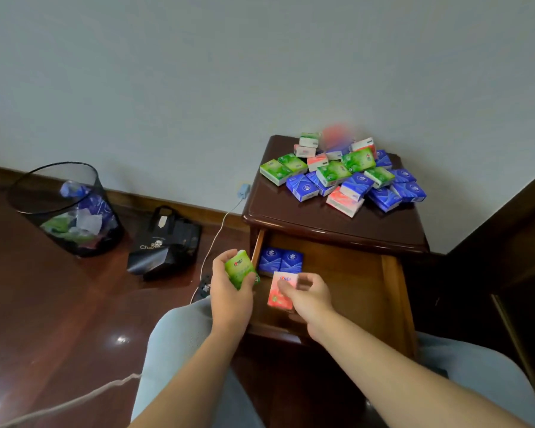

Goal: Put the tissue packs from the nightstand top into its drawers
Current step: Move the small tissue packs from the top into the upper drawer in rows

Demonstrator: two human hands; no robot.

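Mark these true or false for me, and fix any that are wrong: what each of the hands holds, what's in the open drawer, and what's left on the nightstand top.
1. The left hand holds a green pack. True.
2. The right hand is empty. False: it holds a pink pack over the open drawer.
3. Two blue packs lie side by side in the drawer's rear left corner. True.
4. The nightstand top has been emptied of packs. False: a pile of packs in green, blue and pink sits there.
5. The wire bin stands on the nightstand. False: it stands on the floor to the left.
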